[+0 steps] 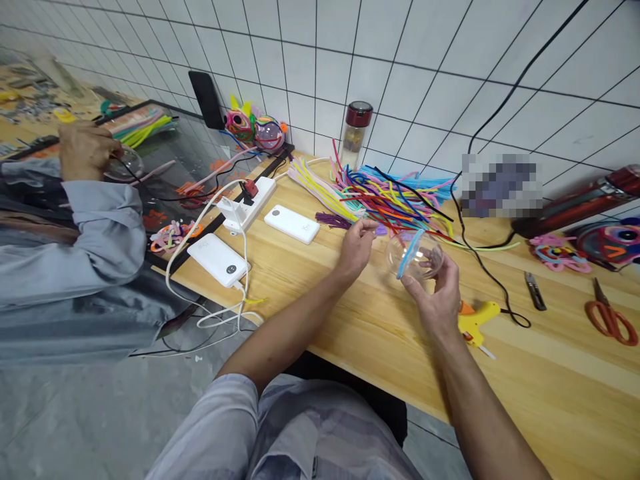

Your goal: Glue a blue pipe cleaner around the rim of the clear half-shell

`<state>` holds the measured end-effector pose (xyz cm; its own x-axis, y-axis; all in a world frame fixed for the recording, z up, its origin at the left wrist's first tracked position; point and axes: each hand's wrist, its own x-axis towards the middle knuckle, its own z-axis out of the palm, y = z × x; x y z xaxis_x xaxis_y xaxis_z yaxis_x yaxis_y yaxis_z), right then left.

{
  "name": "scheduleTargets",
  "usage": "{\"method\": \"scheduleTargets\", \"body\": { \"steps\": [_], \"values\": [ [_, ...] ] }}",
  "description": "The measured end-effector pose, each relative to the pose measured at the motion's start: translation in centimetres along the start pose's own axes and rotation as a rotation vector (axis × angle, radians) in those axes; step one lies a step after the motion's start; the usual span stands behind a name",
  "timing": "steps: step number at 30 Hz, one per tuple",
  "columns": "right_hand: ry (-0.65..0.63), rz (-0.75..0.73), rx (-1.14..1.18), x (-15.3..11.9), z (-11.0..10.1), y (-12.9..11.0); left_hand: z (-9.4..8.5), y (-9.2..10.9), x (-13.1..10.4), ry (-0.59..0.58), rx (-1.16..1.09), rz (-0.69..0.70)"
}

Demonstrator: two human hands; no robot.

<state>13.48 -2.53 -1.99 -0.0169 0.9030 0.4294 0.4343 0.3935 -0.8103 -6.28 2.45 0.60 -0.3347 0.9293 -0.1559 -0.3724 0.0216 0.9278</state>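
Observation:
A clear plastic ball (430, 260) with a light blue pipe cleaner (411, 255) round its middle is held above the table. My right hand (440, 297) grips it from the right, thumb at the lower front and fingers behind. To the left of the ball is my left hand (357, 250), its fingers drawn together and pointing right; whatever they may pinch is too small to make out. Just beyond lies a loose pile of coloured pipe cleaners (395, 197). A yellow glue gun (477, 321) rests beside my right wrist.
Scissors (610, 313) and a utility knife (535, 291) lie at right. White power banks (293, 224), a power strip (253, 203) and cables occupy the left. A flask (357, 133) stands by the wall. A co-worker's hand (87, 150) holds another clear ball at far left.

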Motion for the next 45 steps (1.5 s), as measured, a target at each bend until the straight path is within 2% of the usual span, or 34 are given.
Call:
{"method": "scheduleTargets", "body": {
  "steps": [8,14,20,23,27,29,45],
  "values": [
    [0.002,0.077,0.121,0.1,0.1,-1.0,-0.4,1.6,-0.1,0.012,-0.018,-0.001],
    [-0.059,0.137,0.096,0.0,0.3,-1.0,-0.4,0.7,-0.1,-0.033,0.051,-0.079],
    [-0.104,0.180,0.085,0.0,0.5,-0.9,-0.2,-0.3,-0.5,-0.143,0.085,-0.123],
    [-0.092,0.187,0.092,0.0,0.6,-0.6,0.0,-0.8,-1.1,-0.270,0.076,-0.086],
    [-0.090,0.162,0.080,-0.2,0.5,-0.2,0.1,-1.3,-2.0,-0.400,0.102,0.055],
    [-0.095,0.150,0.076,-0.3,0.5,-0.1,0.2,-1.3,-2.4,-0.419,0.112,0.088],
    [-0.081,0.130,0.091,-0.5,0.4,-0.4,0.3,-0.4,-3.2,-0.517,0.023,0.098]
  ]
}}
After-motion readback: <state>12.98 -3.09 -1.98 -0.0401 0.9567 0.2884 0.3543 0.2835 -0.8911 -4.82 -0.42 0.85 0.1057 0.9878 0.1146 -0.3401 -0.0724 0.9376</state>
